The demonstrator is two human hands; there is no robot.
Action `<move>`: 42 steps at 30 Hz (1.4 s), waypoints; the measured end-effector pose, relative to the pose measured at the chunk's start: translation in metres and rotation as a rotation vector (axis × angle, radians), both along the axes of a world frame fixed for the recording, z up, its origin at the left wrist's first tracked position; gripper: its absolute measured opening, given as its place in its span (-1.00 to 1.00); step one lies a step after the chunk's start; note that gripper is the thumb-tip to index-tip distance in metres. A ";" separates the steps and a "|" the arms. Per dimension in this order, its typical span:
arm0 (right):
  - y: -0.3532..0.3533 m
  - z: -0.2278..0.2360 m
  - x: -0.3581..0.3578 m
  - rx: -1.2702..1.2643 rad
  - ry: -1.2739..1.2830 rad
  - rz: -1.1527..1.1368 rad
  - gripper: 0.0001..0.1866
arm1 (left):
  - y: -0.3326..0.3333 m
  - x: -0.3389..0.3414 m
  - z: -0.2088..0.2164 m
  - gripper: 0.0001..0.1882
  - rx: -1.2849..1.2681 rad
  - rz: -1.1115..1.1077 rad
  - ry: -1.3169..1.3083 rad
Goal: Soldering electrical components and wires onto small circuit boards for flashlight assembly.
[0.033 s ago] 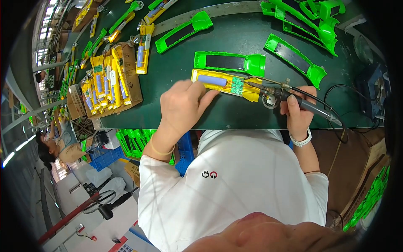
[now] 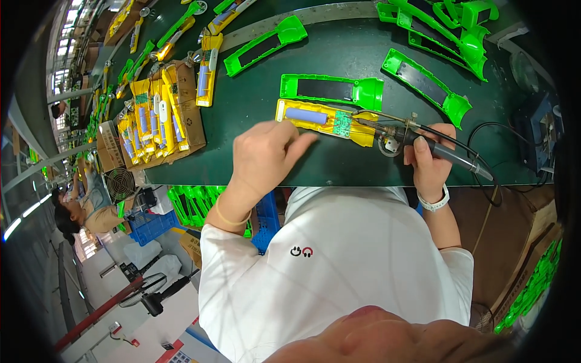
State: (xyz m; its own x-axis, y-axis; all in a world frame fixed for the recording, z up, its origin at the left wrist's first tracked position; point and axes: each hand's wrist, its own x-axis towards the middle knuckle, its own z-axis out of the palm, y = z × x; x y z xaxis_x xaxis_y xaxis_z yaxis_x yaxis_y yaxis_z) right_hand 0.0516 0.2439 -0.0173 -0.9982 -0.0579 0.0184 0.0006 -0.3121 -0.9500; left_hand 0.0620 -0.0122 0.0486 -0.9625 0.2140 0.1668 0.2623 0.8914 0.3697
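Observation:
My right hand (image 2: 431, 154) is closed around the black handle of a soldering iron (image 2: 454, 157) with a thin feed tube along it. Its tip reaches the right part of a yellow housing (image 2: 361, 134). Inside that housing lie a purple cylindrical battery (image 2: 305, 115) and a small green circuit board (image 2: 342, 123) with thin wires. My left hand (image 2: 264, 155) is just below the housing's left end, apart from it, fingers curled under and thumb stretched to the right. Whatever its fingers hold, if anything, is hidden. A round metallic part (image 2: 388, 146) sits beside the iron.
Behind the housing lies a green shell (image 2: 369, 93) with a dark panel; more green shells (image 2: 423, 81) lie at the right and back. A cardboard box (image 2: 192, 118) of yellow housings stands at the left. A dark blue bench unit (image 2: 538, 133) is far right. Another person (image 2: 91, 209) sits at left.
My left hand has drawn back slightly toward me, off the housing's near edge, which now shows more. My right hand and the soldering iron have hardly moved.

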 end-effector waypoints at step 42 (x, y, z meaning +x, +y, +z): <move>0.004 0.001 -0.004 -0.178 0.037 -0.271 -0.78 | 0.009 -0.028 -0.030 -0.88 0.070 -0.487 0.075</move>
State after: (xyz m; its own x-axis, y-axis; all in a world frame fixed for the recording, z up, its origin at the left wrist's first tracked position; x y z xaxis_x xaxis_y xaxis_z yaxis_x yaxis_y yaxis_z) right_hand 0.0479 0.2482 -0.0160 -0.9752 0.2172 0.0414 -0.1392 -0.4575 -0.8783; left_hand 0.0341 -0.0032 0.0187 -0.7386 0.6213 0.2618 0.6700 0.6328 0.3882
